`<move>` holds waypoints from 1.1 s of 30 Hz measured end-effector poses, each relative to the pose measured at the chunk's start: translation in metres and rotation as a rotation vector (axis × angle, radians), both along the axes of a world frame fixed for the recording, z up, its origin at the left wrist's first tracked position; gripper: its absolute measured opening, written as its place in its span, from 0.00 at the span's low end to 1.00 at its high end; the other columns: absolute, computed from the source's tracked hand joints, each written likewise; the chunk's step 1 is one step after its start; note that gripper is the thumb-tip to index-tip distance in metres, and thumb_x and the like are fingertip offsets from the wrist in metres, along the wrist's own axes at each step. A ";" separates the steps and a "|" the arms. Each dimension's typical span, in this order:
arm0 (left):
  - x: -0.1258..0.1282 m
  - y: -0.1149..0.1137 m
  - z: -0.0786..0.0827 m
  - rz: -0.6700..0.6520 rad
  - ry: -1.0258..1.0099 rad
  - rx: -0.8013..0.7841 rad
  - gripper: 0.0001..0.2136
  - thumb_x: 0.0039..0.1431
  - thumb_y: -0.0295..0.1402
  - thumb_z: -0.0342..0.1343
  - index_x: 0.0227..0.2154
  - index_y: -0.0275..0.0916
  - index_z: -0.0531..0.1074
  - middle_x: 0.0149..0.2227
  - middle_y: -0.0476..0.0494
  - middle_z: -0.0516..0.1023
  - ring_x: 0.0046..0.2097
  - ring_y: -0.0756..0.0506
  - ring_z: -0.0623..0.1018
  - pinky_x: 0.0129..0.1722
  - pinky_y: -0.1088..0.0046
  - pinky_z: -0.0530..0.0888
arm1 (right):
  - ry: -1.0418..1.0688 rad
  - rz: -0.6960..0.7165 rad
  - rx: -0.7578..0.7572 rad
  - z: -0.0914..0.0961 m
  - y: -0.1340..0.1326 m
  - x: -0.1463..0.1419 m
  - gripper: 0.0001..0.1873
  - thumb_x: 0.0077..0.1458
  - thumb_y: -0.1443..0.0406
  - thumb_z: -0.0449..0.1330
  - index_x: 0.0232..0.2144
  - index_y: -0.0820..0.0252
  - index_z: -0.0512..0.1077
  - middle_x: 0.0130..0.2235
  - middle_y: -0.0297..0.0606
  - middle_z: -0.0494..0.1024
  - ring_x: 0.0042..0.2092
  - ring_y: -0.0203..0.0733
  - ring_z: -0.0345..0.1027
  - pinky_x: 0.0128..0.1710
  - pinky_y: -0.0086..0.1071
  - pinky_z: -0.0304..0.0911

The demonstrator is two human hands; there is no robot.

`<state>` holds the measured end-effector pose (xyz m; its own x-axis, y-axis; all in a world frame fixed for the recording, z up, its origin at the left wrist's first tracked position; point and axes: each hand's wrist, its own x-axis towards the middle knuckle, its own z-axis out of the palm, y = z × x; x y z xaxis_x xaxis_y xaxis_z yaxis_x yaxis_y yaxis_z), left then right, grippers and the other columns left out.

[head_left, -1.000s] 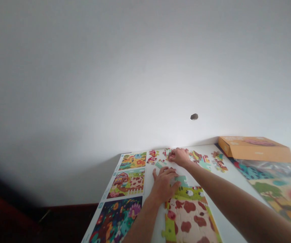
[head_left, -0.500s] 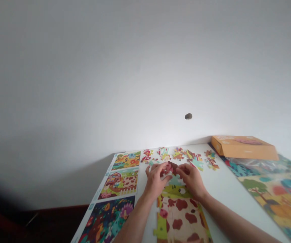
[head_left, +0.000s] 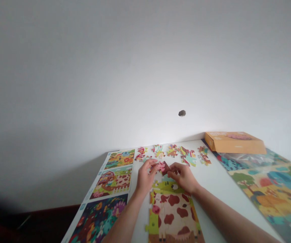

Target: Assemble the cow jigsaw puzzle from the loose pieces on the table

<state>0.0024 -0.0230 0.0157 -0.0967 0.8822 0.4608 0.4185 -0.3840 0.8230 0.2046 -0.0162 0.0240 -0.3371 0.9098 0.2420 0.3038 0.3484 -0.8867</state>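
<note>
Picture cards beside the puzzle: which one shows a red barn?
The middle card, between the yellow-green card and the dark floral card; only it shows a red barn.

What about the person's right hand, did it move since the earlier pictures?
Yes. Against the sheep on the jigsaw puzzle, the right hand came nearer the person, now just beyond the sheep.
</note>
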 end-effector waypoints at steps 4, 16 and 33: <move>0.001 -0.001 0.002 0.006 0.046 0.005 0.09 0.60 0.38 0.58 0.32 0.38 0.75 0.32 0.47 0.81 0.35 0.47 0.79 0.36 0.75 0.74 | -0.114 0.043 0.096 0.005 -0.006 -0.002 0.07 0.55 0.62 0.60 0.30 0.58 0.77 0.29 0.33 0.77 0.31 0.37 0.65 0.34 0.30 0.58; -0.005 0.004 -0.005 0.266 0.333 -0.106 0.13 0.59 0.36 0.59 0.47 0.43 0.74 0.37 0.44 0.84 0.42 0.42 0.82 0.47 0.62 0.73 | -0.255 -0.241 0.115 -0.007 0.006 0.000 0.15 0.59 0.64 0.55 0.46 0.56 0.76 0.35 0.39 0.81 0.40 0.46 0.71 0.45 0.36 0.62; -0.010 0.001 -0.008 0.395 0.608 -0.224 0.20 0.55 0.26 0.57 0.49 0.52 0.75 0.51 0.45 0.79 0.54 0.33 0.71 0.54 0.40 0.62 | -0.801 -0.716 0.057 -0.005 0.035 0.043 0.23 0.56 0.55 0.61 0.51 0.60 0.72 0.48 0.52 0.75 0.55 0.61 0.61 0.52 0.50 0.52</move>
